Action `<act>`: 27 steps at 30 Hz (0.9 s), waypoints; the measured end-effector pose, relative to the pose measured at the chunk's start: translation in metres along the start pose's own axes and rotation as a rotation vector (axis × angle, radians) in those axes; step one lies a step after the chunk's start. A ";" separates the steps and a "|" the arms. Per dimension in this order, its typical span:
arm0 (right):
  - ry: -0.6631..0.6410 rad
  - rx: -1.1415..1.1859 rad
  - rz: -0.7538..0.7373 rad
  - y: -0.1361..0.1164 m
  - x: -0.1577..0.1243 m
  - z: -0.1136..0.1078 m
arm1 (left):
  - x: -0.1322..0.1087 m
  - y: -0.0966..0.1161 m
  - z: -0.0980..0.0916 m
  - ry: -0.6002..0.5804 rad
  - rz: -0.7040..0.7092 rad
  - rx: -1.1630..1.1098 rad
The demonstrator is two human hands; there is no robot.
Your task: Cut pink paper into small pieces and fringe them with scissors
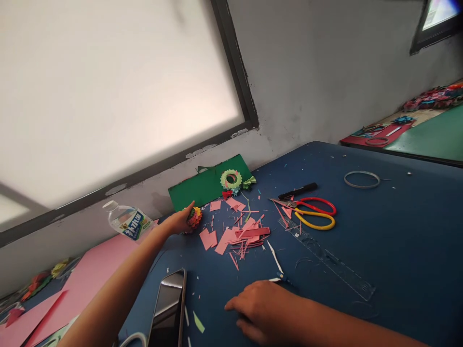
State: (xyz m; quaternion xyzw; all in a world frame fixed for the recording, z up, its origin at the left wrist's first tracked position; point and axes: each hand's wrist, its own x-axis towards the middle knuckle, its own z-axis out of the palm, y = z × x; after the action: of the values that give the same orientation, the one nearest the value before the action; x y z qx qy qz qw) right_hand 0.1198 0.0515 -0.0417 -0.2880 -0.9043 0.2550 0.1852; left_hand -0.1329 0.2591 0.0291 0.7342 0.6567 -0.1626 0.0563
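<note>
Left of centre, the left hand (pixel 179 222), its grip closed about a layered paper ornament (pixel 196 217), apparently from the side to spare the folded points; centre, pink paper scraps (pixel 224 242), loosely strewn, probably offcuts; lower centre, the right hand (pixel 262 308), half curled, whether gripping anything one cannot tell; right of centre, scissors (pixel 318 224) on the surface (pixel 405 231), perhaps so placed for easy reach.

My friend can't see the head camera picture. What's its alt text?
A person's left hand touches a colorful paper piece on a blue table; the right hand is nearer the camera. Pink paper scraps and scissors lie nearby.
</note>
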 end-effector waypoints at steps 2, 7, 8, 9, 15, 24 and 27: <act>-0.003 -0.010 0.001 0.000 0.000 0.000 | -0.003 0.000 -0.003 -0.020 -0.011 -0.031; -0.012 -0.030 0.004 0.000 0.000 -0.001 | -0.007 -0.004 -0.011 -0.051 -0.035 -0.129; -0.011 -0.030 0.004 0.000 0.000 -0.001 | -0.007 -0.005 -0.012 -0.050 -0.038 -0.146; -0.011 -0.030 0.004 0.000 0.000 0.000 | -0.007 -0.006 -0.013 -0.047 -0.041 -0.162; -0.013 -0.023 0.009 0.001 -0.001 0.000 | -0.006 -0.012 -0.017 -0.044 -0.061 -0.210; -0.011 -0.019 0.013 -0.001 0.001 0.000 | -0.006 -0.008 -0.024 -0.012 -0.096 -0.238; -0.012 -0.014 0.007 0.000 0.000 0.000 | -0.006 -0.007 -0.023 -0.002 -0.084 -0.259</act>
State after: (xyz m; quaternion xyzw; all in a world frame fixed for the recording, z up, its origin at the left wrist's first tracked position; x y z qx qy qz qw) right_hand 0.1191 0.0514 -0.0418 -0.2907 -0.9062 0.2511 0.1768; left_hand -0.1361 0.2613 0.0537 0.6924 0.7025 -0.0795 0.1444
